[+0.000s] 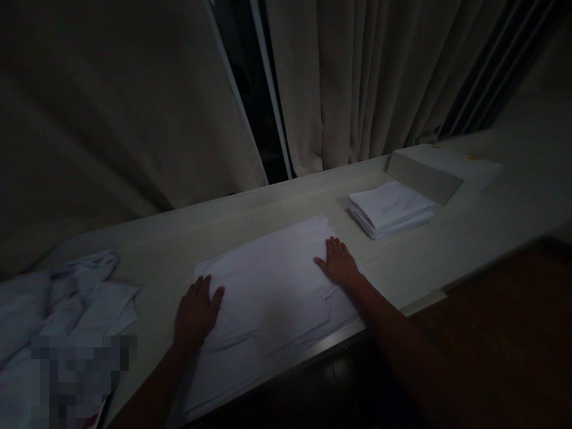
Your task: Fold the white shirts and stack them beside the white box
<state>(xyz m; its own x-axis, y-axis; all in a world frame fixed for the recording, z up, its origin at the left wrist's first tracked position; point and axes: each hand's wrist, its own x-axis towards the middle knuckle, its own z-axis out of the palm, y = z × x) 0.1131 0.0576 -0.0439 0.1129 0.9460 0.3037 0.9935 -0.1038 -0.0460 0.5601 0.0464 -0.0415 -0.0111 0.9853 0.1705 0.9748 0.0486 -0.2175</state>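
No readable text

No word, label, brand, number or sign can be read. Small orange marks (472,158) show on the pale box (422,177) toward the far right of the surface (156,256), too small and dim to make out as writing. At the lower left, a pixelated patch (80,381) hides what is under it.

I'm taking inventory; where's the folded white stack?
In the head view, the folded white stack lies right of centre on the table, between the right hand and the pale boxy object.
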